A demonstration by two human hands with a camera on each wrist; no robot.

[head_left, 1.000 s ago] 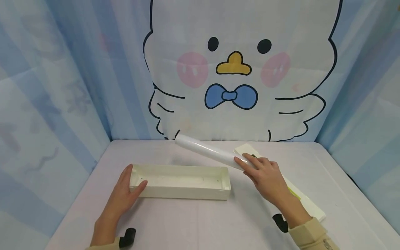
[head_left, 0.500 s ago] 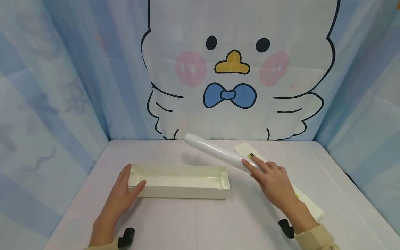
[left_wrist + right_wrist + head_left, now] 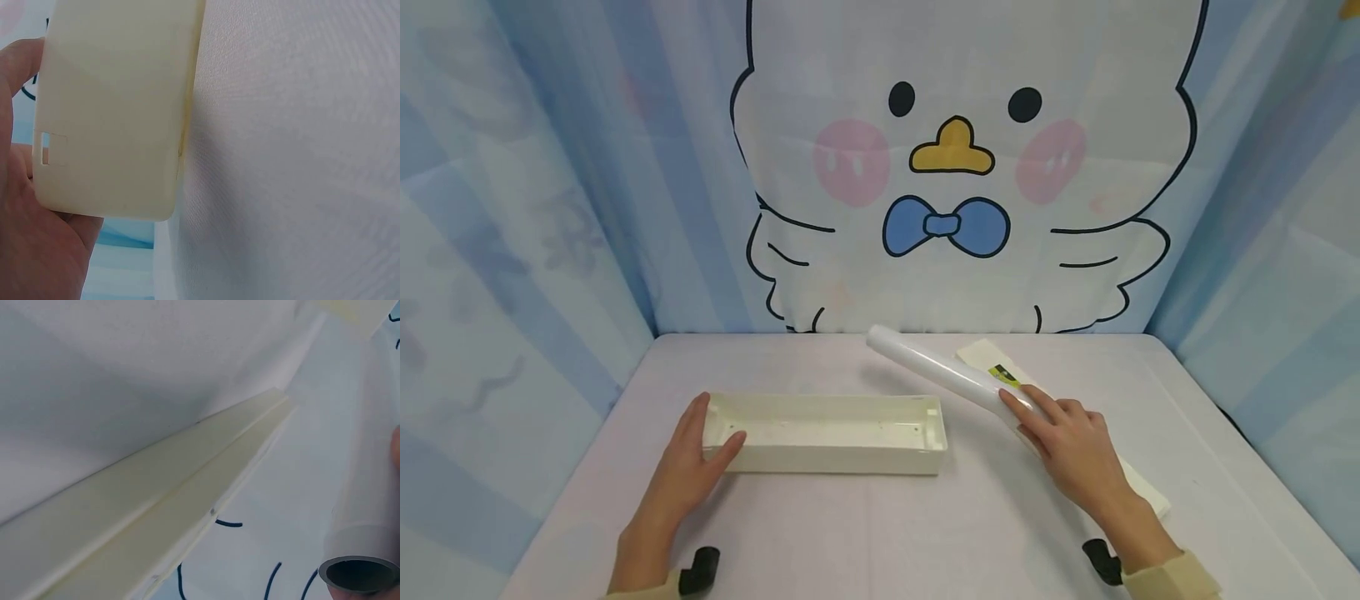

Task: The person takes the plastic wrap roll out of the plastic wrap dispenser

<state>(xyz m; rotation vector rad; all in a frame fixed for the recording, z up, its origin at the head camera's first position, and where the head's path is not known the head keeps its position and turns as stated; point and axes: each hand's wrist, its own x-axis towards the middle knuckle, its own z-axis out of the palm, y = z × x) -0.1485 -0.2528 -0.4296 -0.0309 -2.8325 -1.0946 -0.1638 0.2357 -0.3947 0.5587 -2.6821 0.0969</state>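
A long cream plastic box (image 3: 835, 460), open at the top, sits on the table with its inside showing bare. My left hand (image 3: 683, 483) grips its left end, thumb on the near side and fingers behind. The left wrist view shows the box's smooth side (image 3: 119, 94) with a small rectangular slot. My right hand (image 3: 1075, 454) holds one end of a white roll of plastic film (image 3: 936, 367), which slants up and left above the table. In the right wrist view the hollow core end of the roll (image 3: 359, 575) faces the camera.
Beneath the right hand and roll lies a long cream lid-like piece (image 3: 981, 354) with a yellow-green and black label, set diagonally on the white-covered table (image 3: 865, 542). A curtain with a cartoon bird (image 3: 955, 275) rises behind the table.
The right hand has carried the roll to the right, away from the box, uncovering more of the lid-like piece's label. The left hand keeps its hold on the box.
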